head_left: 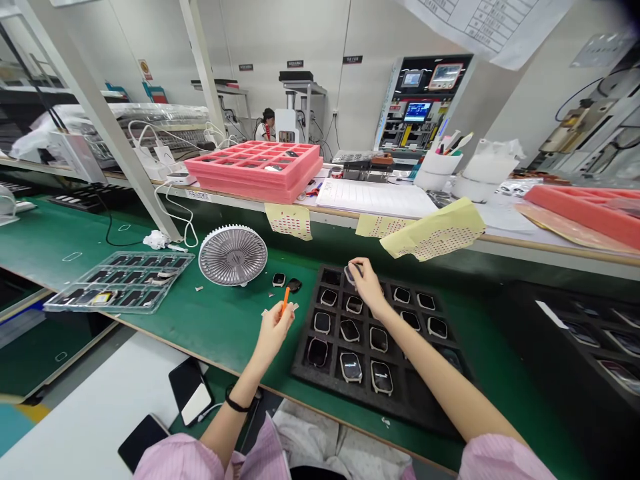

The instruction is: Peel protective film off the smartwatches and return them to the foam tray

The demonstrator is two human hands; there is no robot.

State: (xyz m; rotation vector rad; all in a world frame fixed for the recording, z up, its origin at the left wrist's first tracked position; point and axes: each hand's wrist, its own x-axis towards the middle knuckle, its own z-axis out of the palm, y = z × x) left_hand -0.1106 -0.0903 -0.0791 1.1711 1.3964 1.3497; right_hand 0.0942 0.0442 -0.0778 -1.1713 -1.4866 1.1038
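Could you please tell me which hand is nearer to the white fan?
Left. The left hand, holding an orange tool, is right of the white fan, nearer the camera; the right hand is farther right, over the black tray.

Bare hands: two. Orange tool: one. Fan: one. Black foam trays at right: two. Watches in the nearer tray: at least twelve, arm hiding part. Phone-like devices: two.
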